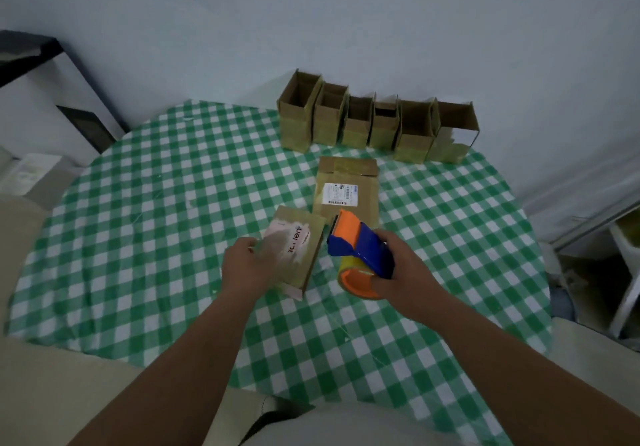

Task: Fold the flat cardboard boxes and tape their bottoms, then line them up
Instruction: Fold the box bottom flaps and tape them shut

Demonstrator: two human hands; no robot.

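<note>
Beside the tape dispenser (pixel 360 251), on its left, the left hand (pixel 249 265) holds a box (pixel 294 248), its long axis pointing toward the box row (pixel 374 123). Right hand (pixel 405 269) grips the dispenser, nearer the box's right edge.

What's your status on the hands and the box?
Left hand holds box. Right hand grips tape dispenser. Flat box lies just beyond; nothing blocking.
</note>
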